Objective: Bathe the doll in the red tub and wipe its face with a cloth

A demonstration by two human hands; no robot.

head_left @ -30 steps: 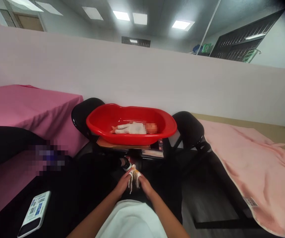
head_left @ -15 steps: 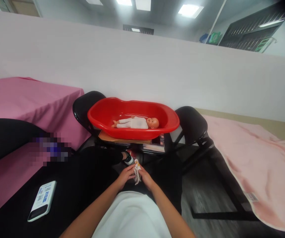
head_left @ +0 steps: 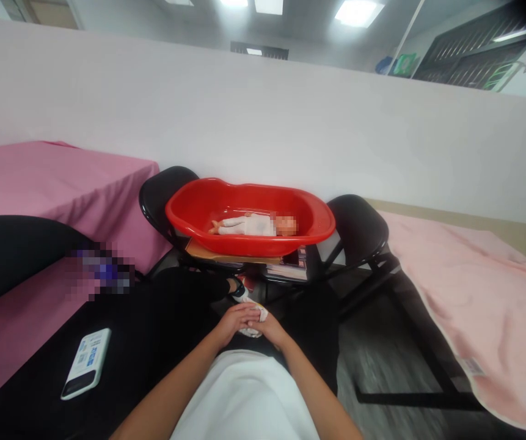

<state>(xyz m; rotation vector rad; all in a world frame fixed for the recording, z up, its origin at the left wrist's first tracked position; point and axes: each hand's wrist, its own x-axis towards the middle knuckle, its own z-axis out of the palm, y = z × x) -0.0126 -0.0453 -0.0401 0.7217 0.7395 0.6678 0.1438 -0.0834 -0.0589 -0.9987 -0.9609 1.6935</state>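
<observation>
1. Far left: a pink cloth [head_left: 68,177] covers a table and hangs down its side. A black backrest [head_left: 15,256] stands in front of it.
2. Left, near me: a phone [head_left: 87,362] lies on a black seat [head_left: 127,336], its dark strip toward me. A patch beyond it is blurred and cannot be identified.
3. Left of centre: a black chair [head_left: 155,201] stands behind the left end of the tub [head_left: 184,211].
4. Centre, far side: the red tub rests above a stack of books [head_left: 288,270], close to the wall [head_left: 263,128]. A doll [head_left: 260,225] in white lies inside, feet left, head right.
5. Centre, near side: my left hand [head_left: 231,324] is closed over a white wad [head_left: 250,333], fingers reaching across toward the other hand. The wad sits between both hands, in front of my body and on the near side of the tub. A shoe [head_left: 241,291] shows just beyond it.
6. My right hand [head_left: 270,330] grips the wad from the right, fingers meeting those of the left.
7. Right: a second chair [head_left: 358,235] adjoins the tub's right end.
8. Far right: a pale pink towel [head_left: 478,293] is spread out, its edge hanging down.
</observation>
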